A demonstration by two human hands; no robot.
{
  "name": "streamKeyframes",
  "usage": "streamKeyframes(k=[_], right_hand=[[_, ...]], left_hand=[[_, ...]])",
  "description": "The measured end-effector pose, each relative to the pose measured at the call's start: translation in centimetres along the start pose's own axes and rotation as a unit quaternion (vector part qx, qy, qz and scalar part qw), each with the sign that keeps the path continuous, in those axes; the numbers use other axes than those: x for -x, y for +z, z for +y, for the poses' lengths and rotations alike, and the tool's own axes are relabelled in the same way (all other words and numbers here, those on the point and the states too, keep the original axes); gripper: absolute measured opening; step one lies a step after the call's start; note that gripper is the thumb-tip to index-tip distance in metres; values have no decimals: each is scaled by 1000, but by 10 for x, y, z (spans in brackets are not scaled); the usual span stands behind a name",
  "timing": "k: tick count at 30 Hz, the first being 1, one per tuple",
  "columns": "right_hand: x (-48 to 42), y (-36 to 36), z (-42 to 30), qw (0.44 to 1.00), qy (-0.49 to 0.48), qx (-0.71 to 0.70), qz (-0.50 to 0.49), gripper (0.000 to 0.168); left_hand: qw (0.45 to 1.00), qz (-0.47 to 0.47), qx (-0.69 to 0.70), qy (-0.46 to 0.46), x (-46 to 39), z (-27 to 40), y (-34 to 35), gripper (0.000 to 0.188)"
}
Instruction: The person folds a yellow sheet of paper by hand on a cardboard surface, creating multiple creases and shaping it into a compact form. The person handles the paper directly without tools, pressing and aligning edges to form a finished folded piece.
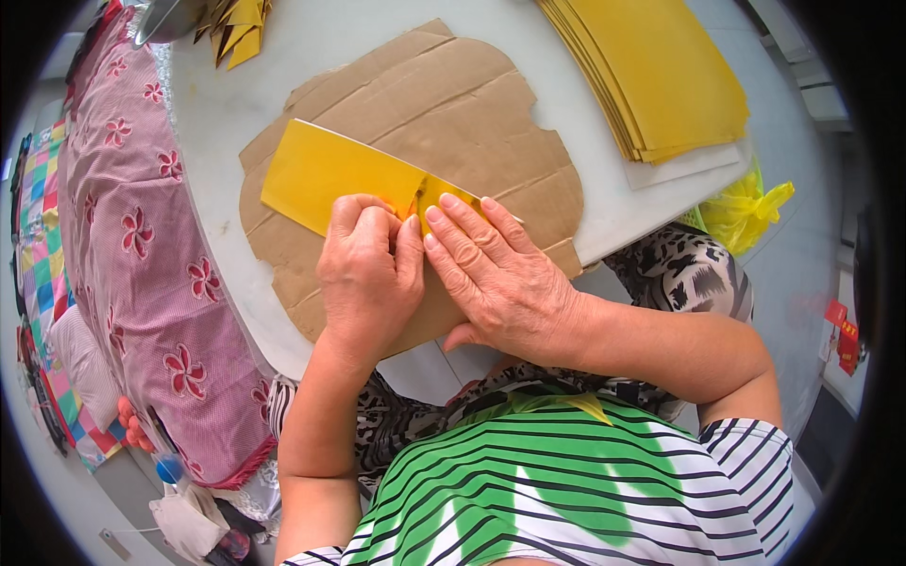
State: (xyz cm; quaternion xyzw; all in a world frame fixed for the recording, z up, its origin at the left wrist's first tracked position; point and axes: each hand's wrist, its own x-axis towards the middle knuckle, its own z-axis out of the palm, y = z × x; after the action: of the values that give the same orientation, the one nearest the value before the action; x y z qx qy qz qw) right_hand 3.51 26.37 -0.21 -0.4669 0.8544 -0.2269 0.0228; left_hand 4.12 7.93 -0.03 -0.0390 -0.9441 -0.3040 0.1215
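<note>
A strip of gold foil paper (329,170) lies slantwise on a piece of brown cardboard (453,120). Near the middle of its lower edge, the thumb and bent fingers of my left hand (369,265) pinch the paper beside a raised crease. My right hand (506,283) rests palm down over the strip's right end, its fingers stretched out across the gold surface. Both hands are close together, with the left thumb almost at the right fingertips. The right end of the strip is mostly hidden under the right hand.
A stack of gold paper sheets (658,78) sits on the pale table (233,134) at upper right. Folded gold pieces (241,32) lie at upper left, beside a metal bowl (166,21). A pink flowered cloth (148,233) borders the left side. A yellow plastic bag (747,212) hangs beyond the right edge.
</note>
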Motion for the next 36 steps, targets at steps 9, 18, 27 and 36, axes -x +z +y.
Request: streamKeyframes(k=[9,18,27,36], right_hand=[[-1,0,-2,1000,3,5,7,95],[-2,-3,-2,1000,5,24,1,97],[-4,-3,-1,1000,9,24,16,103],[-5,-6,-2,999,4,33,7,108]], left_hand=[[1000,-1,9,-18,0,4,-1,17],[1000,5,-1,-17,0,6,0,17],[994,15,-110,13,6,4,3,20],[992,32,-119,21,9,-6,0,28]])
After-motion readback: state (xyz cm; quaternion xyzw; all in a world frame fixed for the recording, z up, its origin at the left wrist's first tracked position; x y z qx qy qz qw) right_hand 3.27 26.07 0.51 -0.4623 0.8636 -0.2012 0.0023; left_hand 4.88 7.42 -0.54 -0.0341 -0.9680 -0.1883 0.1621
